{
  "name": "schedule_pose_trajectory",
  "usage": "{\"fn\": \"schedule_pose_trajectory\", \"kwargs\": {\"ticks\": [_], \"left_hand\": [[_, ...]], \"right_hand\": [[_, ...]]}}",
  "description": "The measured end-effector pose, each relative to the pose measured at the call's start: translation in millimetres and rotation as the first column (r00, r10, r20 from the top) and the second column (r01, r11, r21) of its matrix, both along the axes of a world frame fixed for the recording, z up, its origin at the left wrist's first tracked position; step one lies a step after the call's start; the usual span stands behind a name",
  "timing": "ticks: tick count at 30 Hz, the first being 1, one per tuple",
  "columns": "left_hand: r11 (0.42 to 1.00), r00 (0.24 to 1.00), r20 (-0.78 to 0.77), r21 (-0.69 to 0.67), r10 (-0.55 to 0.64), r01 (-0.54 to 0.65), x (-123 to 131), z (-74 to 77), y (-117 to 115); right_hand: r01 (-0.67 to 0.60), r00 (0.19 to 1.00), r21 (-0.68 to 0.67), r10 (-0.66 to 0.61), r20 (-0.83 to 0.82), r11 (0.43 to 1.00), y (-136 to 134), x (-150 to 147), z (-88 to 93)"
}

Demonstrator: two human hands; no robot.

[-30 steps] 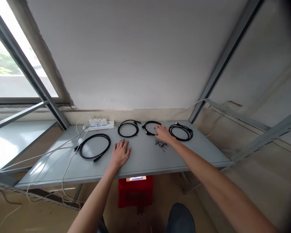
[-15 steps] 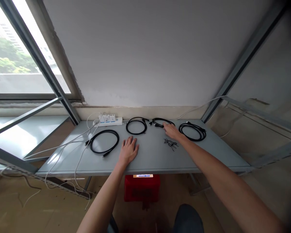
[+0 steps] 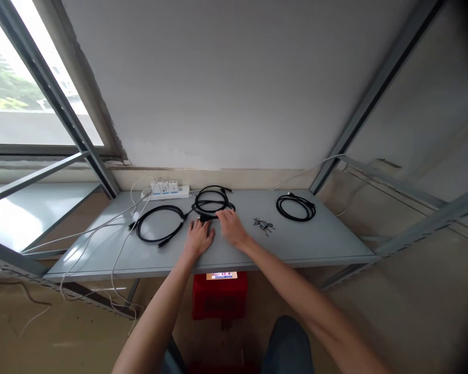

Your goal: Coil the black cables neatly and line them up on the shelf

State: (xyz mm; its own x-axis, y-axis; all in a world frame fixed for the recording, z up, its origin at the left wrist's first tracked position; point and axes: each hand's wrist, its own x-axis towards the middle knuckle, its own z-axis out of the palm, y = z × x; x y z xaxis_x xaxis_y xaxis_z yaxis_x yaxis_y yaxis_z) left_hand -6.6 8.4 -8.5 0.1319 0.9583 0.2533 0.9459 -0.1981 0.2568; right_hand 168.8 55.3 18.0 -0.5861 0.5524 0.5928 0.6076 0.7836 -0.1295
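My right hand (image 3: 231,227) is closed on a coiled black cable (image 3: 207,218) just above or on the grey tabletop; I cannot tell which. One connector of this cable points left, close to the fingertips of my left hand (image 3: 199,239). That left hand lies flat with its fingers spread, palm down near the front of the table. Behind the held cable, and partly overlapped by it, is another coiled black cable (image 3: 211,188). A third black cable coil (image 3: 141,222) rests to the left of my left hand.
Off to the right lie a black cable coil (image 3: 296,218) and a small heap of black twist ties (image 3: 264,225). A white power strip (image 3: 169,195) stands at the back left, with white cords trailing over the front edge. Metal posts (image 3: 343,140) frame the table (image 3: 315,252). Below is a red stool (image 3: 220,301).
My right hand has brought the coiled cable from the back right of centre leftward and nearer, beside my left hand. The left hand stays flat on the table. The view has shifted slightly.
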Motion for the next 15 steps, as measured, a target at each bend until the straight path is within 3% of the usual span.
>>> {"fn": "schedule_pose_trajectory", "kwargs": {"ticks": [5,10,15], "left_hand": [[1.000,1.000,0.008,0.003,-0.025,0.025,-1,-2.6,2],[0.998,0.998,0.028,0.038,-0.054,0.053,-1,1.0,1],[0.997,0.997,-0.026,0.025,-0.075,0.076,-1,13.2,-15]], "right_hand": [[0.014,1.000,-0.082,-0.014,-0.005,0.997,-11,-13,-27.9],[0.060,0.997,-0.123,-0.066,-0.038,0.991,-8,-15,-29.9],[0.099,0.995,-0.167,-0.103,-0.015,0.981,-7,-11,-33.4]]}}
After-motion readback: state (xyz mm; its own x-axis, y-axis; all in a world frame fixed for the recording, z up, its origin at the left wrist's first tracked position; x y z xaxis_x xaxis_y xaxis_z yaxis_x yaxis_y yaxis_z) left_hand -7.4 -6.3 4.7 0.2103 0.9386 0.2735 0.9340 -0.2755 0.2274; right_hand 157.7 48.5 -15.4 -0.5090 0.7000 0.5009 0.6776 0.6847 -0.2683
